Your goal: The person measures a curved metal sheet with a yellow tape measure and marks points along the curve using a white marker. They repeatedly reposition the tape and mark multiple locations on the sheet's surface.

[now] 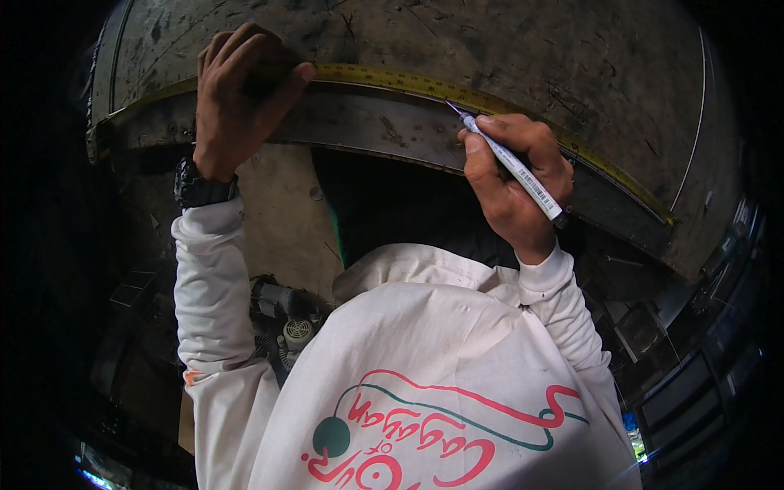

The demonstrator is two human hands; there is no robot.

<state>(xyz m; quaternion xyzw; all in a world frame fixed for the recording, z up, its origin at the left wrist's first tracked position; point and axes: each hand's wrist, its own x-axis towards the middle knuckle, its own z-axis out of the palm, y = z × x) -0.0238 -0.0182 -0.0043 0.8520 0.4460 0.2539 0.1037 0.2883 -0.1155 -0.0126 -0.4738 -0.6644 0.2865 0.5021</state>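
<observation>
- Yellow tape measure (425, 84) lies along the upper edge of the grey metal bar (367, 122), its long axis running from about nine o'clock at the left end across to four o'clock at the right, bowed by the lens.
- Left hand (241, 94) sits at eleven o'clock, fingers curled down and pressing the tape flat onto the bar; a black wristwatch (200, 188) sits below it.
- Scratched metal tabletop (506, 49) spreads beyond the bar toward twelve o'clock.
- Right hand (514, 175), at about two o'clock, is closed in a writing grip round a white marker (510, 163).
- Marker tip points up-left toward eleven o'clock and meets the tape's lower edge, well apart from the left hand; the right hand is the nearer one to that spot.
</observation>
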